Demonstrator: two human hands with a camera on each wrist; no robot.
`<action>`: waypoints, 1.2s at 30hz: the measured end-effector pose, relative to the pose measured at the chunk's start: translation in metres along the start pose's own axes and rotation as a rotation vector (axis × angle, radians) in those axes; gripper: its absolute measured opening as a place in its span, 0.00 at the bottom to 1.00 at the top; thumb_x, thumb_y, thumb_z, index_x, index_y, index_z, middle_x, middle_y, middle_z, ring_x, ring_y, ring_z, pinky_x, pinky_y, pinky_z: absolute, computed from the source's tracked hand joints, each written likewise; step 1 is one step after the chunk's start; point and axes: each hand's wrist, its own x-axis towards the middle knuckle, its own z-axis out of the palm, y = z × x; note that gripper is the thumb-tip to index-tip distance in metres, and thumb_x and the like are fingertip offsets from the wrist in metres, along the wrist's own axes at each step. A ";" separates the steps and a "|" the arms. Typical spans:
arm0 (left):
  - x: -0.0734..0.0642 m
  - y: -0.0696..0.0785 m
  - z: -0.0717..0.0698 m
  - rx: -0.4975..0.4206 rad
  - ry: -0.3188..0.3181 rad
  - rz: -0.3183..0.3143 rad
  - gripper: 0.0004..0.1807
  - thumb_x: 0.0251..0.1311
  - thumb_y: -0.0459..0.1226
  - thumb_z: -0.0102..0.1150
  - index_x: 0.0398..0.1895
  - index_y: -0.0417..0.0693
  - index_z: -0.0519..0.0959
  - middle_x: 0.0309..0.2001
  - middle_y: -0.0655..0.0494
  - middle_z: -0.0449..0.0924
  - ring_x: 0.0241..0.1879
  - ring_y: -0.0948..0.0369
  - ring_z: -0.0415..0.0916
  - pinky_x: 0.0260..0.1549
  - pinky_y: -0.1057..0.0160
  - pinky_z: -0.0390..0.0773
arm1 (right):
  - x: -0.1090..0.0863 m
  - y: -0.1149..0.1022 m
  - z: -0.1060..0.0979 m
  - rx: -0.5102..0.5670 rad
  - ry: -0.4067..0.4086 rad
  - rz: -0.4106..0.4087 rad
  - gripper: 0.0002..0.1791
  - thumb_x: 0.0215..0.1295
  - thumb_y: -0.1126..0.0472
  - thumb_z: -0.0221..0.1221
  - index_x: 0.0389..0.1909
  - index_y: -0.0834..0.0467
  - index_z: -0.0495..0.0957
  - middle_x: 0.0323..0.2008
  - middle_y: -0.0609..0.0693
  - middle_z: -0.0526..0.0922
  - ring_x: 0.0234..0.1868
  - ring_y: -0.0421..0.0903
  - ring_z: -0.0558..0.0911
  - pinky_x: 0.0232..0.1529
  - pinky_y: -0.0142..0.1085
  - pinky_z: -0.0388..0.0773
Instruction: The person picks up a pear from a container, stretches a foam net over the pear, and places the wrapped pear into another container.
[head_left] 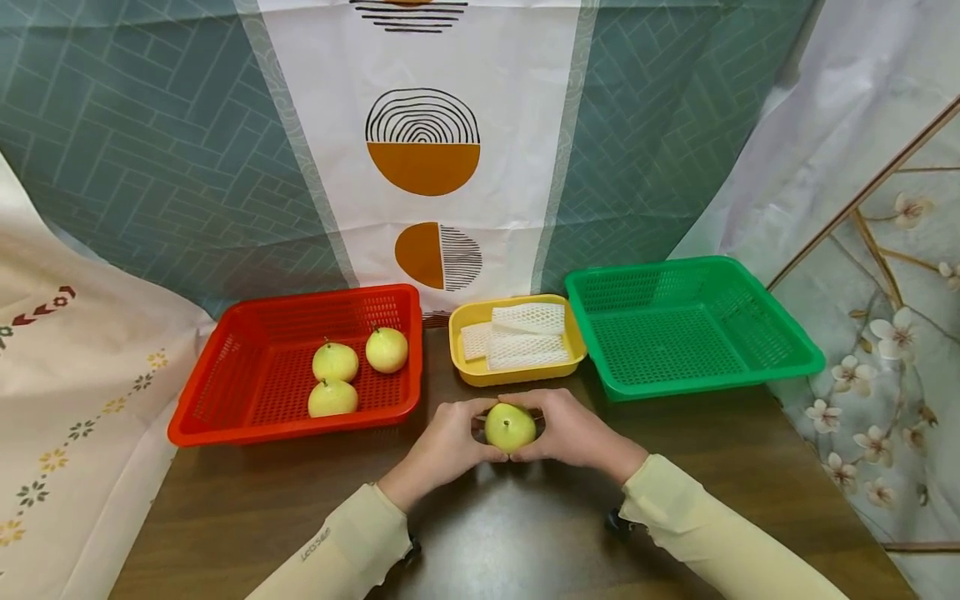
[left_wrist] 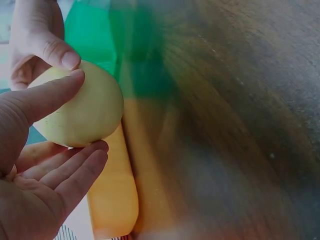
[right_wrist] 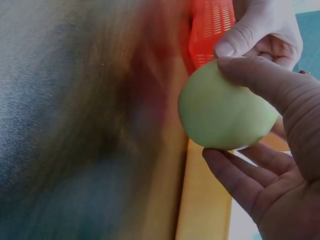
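Yellow-green, smooth, rounded pear (head_left: 510,429) in the pinch of left grip (head_left: 453,439) and right grip (head_left: 564,429)

From here the held pear (head_left: 510,428) looks yellow-green, the sleeves (head_left: 360,533) cream. I see a red basket (head_left: 292,428), a yellow tray (head_left: 517,377), white mesh nets (head_left: 527,350), a green basket (head_left: 667,342), a brown counter (head_left: 510,533), and a teal brick-patterned cloth (head_left: 660,125) (its white band (head_left: 423,62) carries orange half-circles (head_left: 423,169) and black lines (head_left: 422,117)).

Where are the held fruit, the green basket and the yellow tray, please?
Held fruit (head_left: 512,432): head view, middle of its upward-facing side.
Green basket (head_left: 667,343): head view, bare mesh floor.
Yellow tray (head_left: 522,376): head view, front wall.
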 end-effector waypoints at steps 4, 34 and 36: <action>0.003 -0.003 0.006 0.016 -0.013 -0.002 0.35 0.37 0.44 0.77 0.55 0.61 0.75 0.49 0.67 0.79 0.42 0.68 0.79 0.42 0.64 0.81 | -0.001 0.005 0.002 0.002 -0.022 0.045 0.39 0.40 0.52 0.75 0.59 0.46 0.72 0.49 0.34 0.78 0.46 0.36 0.76 0.52 0.40 0.76; 0.008 -0.009 0.018 0.005 -0.076 -0.034 0.37 0.40 0.45 0.75 0.58 0.55 0.73 0.51 0.61 0.79 0.41 0.66 0.79 0.37 0.69 0.80 | 0.001 0.023 0.007 0.048 -0.100 0.140 0.44 0.38 0.48 0.75 0.61 0.50 0.70 0.52 0.39 0.78 0.50 0.37 0.77 0.54 0.40 0.75; 0.009 -0.010 0.018 -0.009 -0.083 -0.042 0.36 0.40 0.45 0.75 0.58 0.54 0.74 0.50 0.61 0.80 0.40 0.66 0.80 0.36 0.70 0.80 | 0.001 0.025 0.007 0.062 -0.101 0.134 0.44 0.39 0.47 0.75 0.61 0.51 0.70 0.53 0.40 0.77 0.51 0.39 0.76 0.54 0.42 0.75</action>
